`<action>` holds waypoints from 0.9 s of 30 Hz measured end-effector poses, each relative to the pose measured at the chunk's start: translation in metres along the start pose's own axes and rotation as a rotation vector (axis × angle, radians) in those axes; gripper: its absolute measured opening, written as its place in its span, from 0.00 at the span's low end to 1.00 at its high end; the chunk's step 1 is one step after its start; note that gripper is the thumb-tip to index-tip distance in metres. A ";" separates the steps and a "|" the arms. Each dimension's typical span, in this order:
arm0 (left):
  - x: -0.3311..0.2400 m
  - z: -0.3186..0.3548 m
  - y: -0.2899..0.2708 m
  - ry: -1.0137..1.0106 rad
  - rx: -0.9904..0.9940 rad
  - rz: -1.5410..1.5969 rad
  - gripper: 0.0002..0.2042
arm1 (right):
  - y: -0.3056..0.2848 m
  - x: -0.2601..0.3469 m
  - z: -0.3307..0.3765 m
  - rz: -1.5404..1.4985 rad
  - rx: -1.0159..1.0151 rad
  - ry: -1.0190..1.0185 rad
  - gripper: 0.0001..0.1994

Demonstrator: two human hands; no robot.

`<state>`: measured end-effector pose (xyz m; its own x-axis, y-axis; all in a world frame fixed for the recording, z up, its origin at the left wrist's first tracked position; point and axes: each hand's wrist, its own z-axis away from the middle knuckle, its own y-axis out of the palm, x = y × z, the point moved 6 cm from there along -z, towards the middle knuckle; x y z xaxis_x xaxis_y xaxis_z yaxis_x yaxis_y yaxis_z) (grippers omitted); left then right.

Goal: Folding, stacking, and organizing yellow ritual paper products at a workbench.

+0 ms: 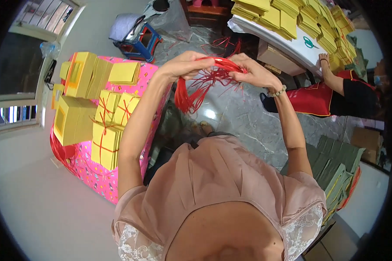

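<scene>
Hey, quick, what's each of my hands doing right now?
Left hand: closed, holding the bundle of red strips, loose ends hanging below.
Right hand: closed, holding the same bundle farther right.

Nothing you can actually read here, tbh. There's a red apron point(311, 102) just right of your right hand point(253, 71) with some faint pale marks, way too small to make out. Left of your left hand point(185, 67), that yellow block point(91, 78) has an orange printed frame, lettering unreadable if any.
</scene>
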<state>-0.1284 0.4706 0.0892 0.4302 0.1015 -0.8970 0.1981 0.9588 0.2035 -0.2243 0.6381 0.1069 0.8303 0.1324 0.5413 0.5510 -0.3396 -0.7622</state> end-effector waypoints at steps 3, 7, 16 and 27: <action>0.019 0.001 -0.040 -0.020 -0.112 -0.058 0.20 | 0.027 -0.038 0.029 -0.748 0.187 0.537 0.15; 0.032 -0.026 -0.056 0.073 -0.068 -0.648 0.20 | 0.042 -0.057 0.056 -0.464 0.107 0.636 0.18; 0.027 -0.099 -0.061 0.042 0.601 -0.188 0.32 | 0.014 -0.051 0.009 -0.373 0.164 0.555 0.17; -0.024 -0.208 -0.099 -0.205 0.297 -0.265 0.19 | 0.021 -0.222 -0.038 -0.616 -0.033 0.524 0.16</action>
<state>-0.3413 0.4280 0.0086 0.4902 -0.2210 -0.8431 0.5567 0.8237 0.1077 -0.4002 0.5664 -0.0152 0.2274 -0.1459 0.9628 0.8874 -0.3761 -0.2666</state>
